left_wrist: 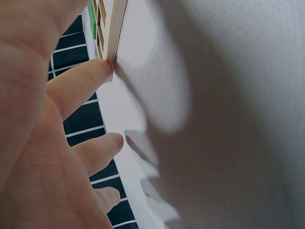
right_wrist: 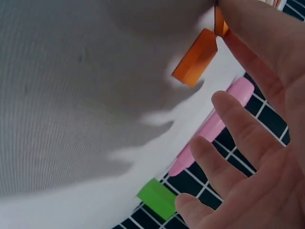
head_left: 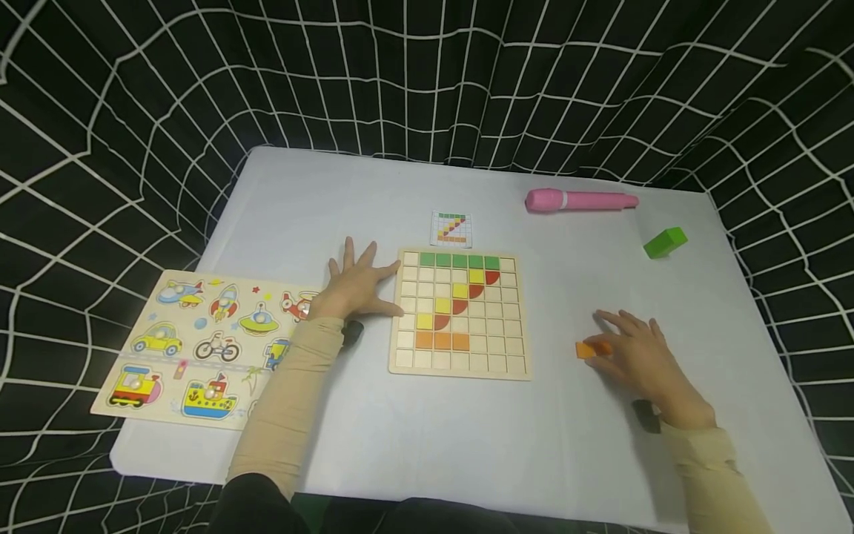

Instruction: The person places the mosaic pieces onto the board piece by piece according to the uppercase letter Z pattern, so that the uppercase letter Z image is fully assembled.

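Observation:
A wooden grid board (head_left: 460, 375) lies mid-table with several green, yellow, red and orange pieces set in its cells. My left hand (head_left: 353, 288) has its fingers spread, thumb and index finger touching the board's left edge. In the left wrist view a fingertip (left_wrist: 105, 69) meets the board's side (left_wrist: 116, 36). To the board's right, my right hand (head_left: 640, 360) pinches a small orange block (right_wrist: 219, 21) between thumb and index finger. Another orange block (right_wrist: 196, 58) is on the table under that hand. The right hand's other fingers (right_wrist: 248, 129) are extended and apart.
Above the board lies a small pattern card (head_left: 451, 229). A pink microphone-shaped object (head_left: 587, 200) and a green block (head_left: 665, 242) lie at the back right. On the left, a wooden vehicle puzzle board (head_left: 250, 363) extends partly beneath the left forearm.

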The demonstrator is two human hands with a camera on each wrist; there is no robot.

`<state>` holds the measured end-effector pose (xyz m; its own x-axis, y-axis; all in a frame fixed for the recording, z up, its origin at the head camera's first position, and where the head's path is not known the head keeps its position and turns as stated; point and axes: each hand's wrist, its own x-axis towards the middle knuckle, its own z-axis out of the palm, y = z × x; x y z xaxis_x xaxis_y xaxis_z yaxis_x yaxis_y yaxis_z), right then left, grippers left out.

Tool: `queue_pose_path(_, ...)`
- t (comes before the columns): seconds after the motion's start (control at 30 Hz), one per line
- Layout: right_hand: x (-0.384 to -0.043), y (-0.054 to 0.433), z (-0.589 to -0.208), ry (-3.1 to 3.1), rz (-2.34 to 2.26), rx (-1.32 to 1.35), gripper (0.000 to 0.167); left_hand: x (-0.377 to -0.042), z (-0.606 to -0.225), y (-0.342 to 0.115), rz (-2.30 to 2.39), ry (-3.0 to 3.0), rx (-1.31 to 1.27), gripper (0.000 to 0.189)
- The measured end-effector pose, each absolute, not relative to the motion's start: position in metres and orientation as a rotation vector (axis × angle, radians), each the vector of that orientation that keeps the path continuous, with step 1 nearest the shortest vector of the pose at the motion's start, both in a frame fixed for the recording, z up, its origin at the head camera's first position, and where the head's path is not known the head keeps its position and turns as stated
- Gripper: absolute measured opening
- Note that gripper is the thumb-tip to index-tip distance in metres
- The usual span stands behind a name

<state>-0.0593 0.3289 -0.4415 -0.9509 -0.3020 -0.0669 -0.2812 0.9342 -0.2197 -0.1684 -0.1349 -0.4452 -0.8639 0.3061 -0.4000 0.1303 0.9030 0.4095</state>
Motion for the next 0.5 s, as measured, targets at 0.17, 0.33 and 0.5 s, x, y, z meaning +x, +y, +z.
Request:
queue_pose_path(0.17, -0.059, 0.324, -0.443, 3.037, -0.358, -0.496, 0.025, -0.168, -0.445, -0.135, 0.51, 2.589, 0.32, 0.102)
queue_pose_path(0.33, -0.068, 0.309, -0.441, 3.079, -0.373, -0.55, 0.024, -0.168, -0.444, -0.135, 0.523, 2.598, 0.313, 0.102)
queue_pose_path(0.5, -0.079, 0.291, -0.433, 3.058, -0.372, -0.638, 0.024, -0.168, -0.444, -0.135, 0.515, 2.603, 0.317, 0.102)
